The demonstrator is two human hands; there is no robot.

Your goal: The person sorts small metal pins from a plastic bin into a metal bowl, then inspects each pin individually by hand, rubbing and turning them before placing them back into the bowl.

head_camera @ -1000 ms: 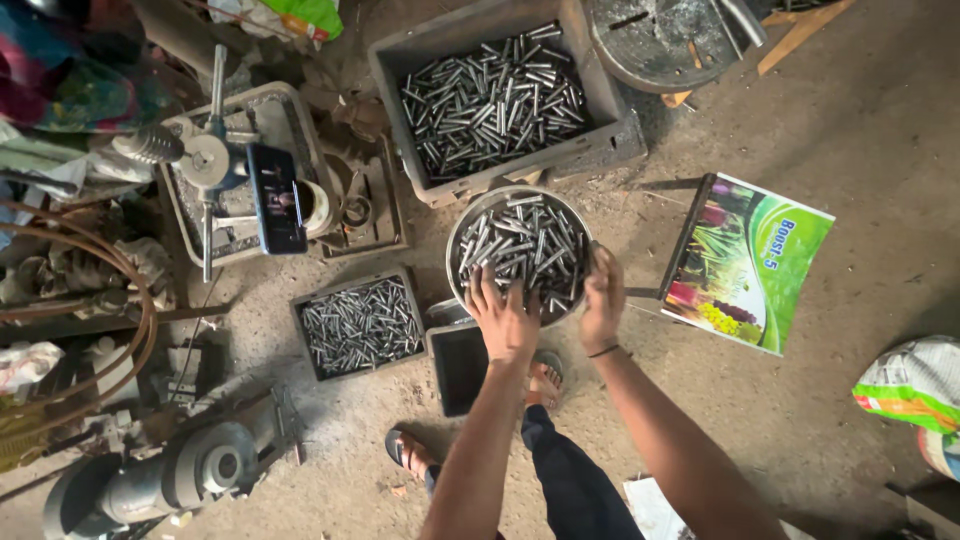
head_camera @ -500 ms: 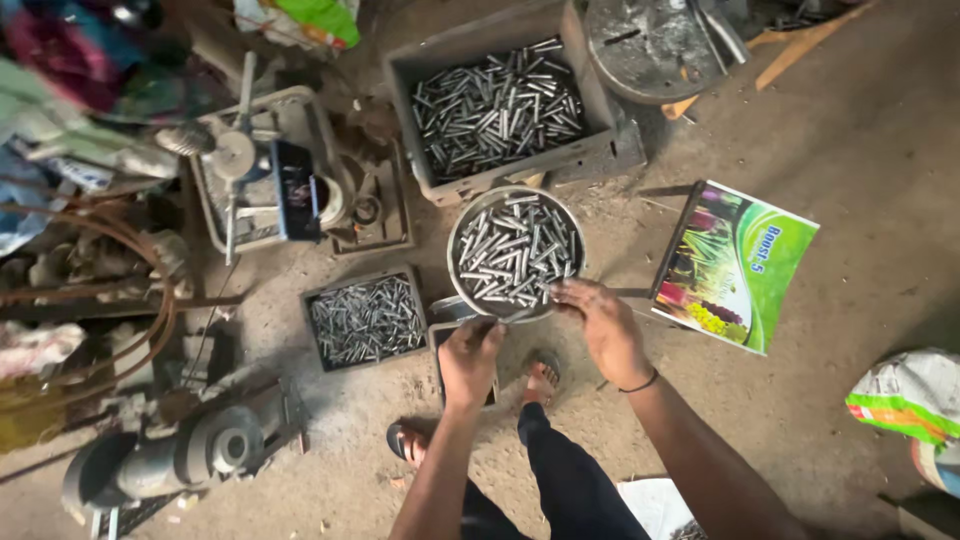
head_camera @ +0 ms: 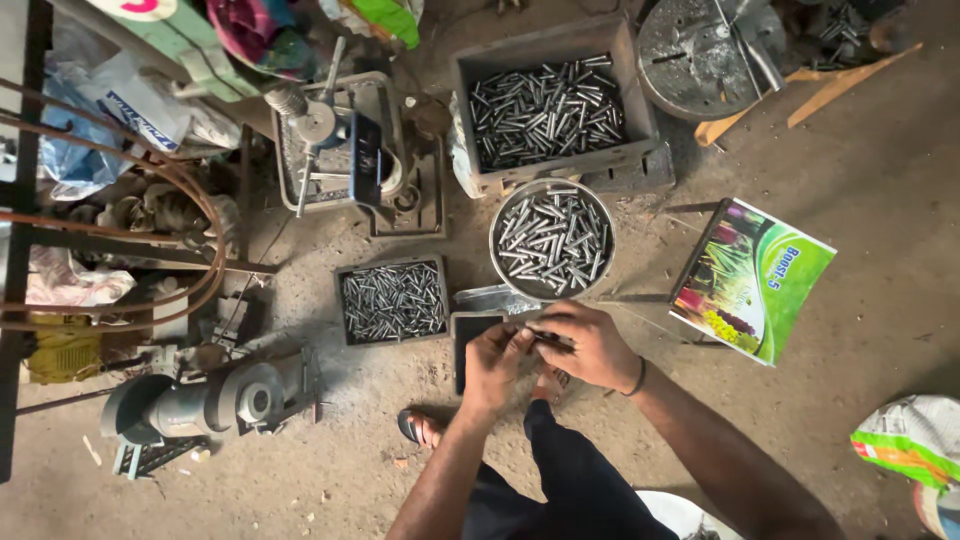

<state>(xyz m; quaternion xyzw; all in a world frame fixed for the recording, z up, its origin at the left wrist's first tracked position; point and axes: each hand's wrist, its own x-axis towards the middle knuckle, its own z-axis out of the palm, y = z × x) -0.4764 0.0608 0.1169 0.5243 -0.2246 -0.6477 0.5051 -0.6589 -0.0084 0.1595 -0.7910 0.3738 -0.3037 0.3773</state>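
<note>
Metal pins fill the round pan (head_camera: pixel 551 240) just above us — our left hand (head_camera: pixel 493 365) and right hand (head_camera: pixel 590 347) meet, each grip pinching a few pins (head_camera: pixel 545 338) between them.

You have three containers of metal pins before you: one large grey crate (head_camera: pixel 556 110) at the far side, one round metal bowl (head_camera: pixel 552 240) just nearer, and one small square tray (head_camera: pixel 393 300) to its left. The pins themselves are too many to count. Your two hands, left hand (head_camera: pixel 492 362) and right hand (head_camera: pixel 590 346), meet near the bowl. One green printed box (head_camera: pixel 755 280) lies on the right, and one grey motor (head_camera: pixel 215 400) sits near left.
</note>
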